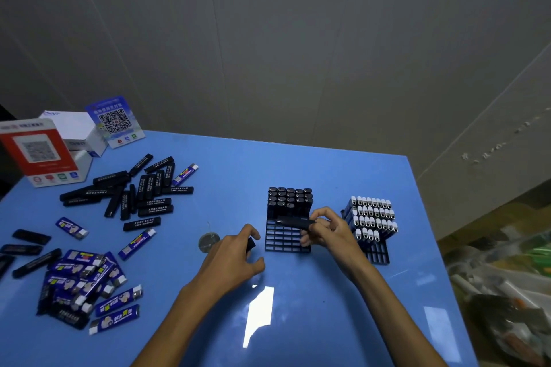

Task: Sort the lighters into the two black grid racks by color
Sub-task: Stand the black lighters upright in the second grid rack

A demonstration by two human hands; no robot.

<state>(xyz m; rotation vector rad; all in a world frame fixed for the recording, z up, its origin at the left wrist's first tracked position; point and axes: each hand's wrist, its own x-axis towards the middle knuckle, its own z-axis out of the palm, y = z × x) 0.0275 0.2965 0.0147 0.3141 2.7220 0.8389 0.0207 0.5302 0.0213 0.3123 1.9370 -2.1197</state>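
**Sorting lighters: stock as found on the blue tabletop**

Holding one black lighter level above the nearer rack, my right hand had its fingers curled round the right end of it, pinching it over the open cells. My left hand rested on the tabletop just left of that rack, its fingers bent round a small dark piece, seemingly another black lighter, mostly hidden in the palm.

Item 1. Black grid rack, centre: far rows filled with black lighters standing upright; near rows open.

Item 2. Black grid rack, right: far rows filled with blue lighters standing upright, white caps up; a few near cells open. It stood just beside my right wrist.

Item 3. Loose black lighters, lying flat in a heap at the far left of the tabletop, with a few more near the left edge.

Item 4. Loose blue lighters, piled at the near left, several scattered singly between the heaps, one of them lying apart toward the middle.

Item 5. Small round disc, flat on the tabletop, just left of my left hand.

Item 6. Red QR-code stand, blue QR-code stand and white boxes, grouped at the far left corner.
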